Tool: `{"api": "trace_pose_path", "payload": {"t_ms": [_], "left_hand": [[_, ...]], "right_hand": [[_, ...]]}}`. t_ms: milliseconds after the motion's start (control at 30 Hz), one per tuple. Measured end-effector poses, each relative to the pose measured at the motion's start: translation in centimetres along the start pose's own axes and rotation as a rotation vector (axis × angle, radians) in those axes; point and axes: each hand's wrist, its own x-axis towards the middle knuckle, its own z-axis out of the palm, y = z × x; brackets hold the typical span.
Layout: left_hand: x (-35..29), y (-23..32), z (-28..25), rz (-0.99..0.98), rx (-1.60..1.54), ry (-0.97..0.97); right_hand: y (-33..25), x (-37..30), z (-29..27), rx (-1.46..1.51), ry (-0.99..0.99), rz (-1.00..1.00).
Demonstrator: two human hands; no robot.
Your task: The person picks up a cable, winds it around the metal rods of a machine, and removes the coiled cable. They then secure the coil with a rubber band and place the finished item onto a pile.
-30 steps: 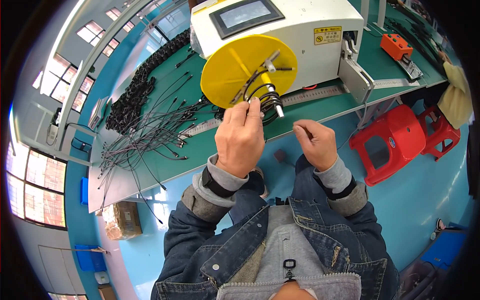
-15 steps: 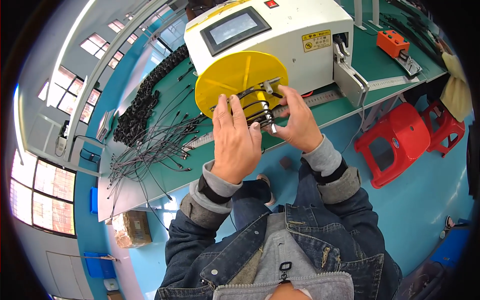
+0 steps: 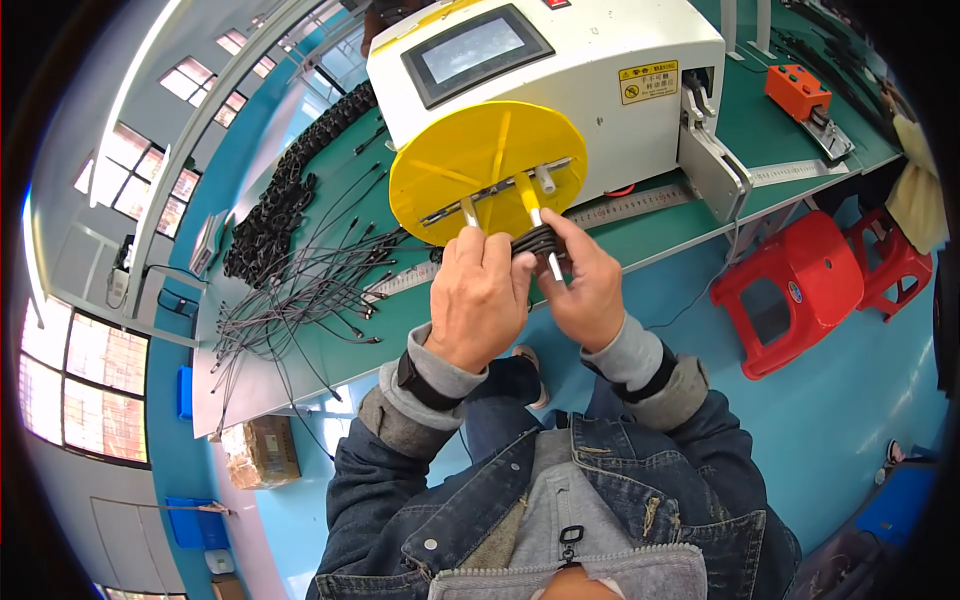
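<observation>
A coiled black cable (image 3: 536,241) is bunched between my two hands, close to the front ends of the winding posts on a yellow disc (image 3: 440,170). My left hand (image 3: 480,295) is closed at the coil's left side, its fingertips near one metal post. On the other side my right hand (image 3: 585,280) pinches the coil between thumb and fingers. A post with a yellow sleeve (image 3: 526,190) passes by the coil, its metal tip showing below. The disc is mounted on the front of a white winding machine (image 3: 620,110) with a screen (image 3: 475,52).
Loose black cables (image 3: 300,290) spread over the green table (image 3: 430,300) at left, beside a pile of bundled coils (image 3: 268,230). An orange control box (image 3: 797,90) stands at right, near a steel ruler (image 3: 640,207). Red stools (image 3: 800,285) stand on the floor at right.
Both hands have closed on the cable, which was looser around the posts and is now gathered into a tight bunch. It has come toward the posts' front ends.
</observation>
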Motion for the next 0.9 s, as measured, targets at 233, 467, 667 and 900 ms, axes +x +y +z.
{"api": "trace_pose_path", "payload": {"t_ms": [233, 467, 667, 900], "left_hand": [[0.5, 0.2, -0.1, 0.027, -0.214, -0.044], [-0.3, 0.7, -0.3, 0.073, -0.208, 0.001], [-3.3, 3.0, -0.4, 0.047, -0.189, 0.002], [-6.9, 3.3, 1.3, -0.112, -0.418, -0.152]], "right_hand": [[-1.2, 0.4, 0.2, -0.222, 0.092, -0.033], [-2.3, -0.5, 0.3, -0.164, 0.100, 0.113], [-4.2, -3.3, -0.8, -0.205, 0.086, 0.110], [-1.7, -4.9, -1.9, -0.333, -0.196, 0.067]]}}
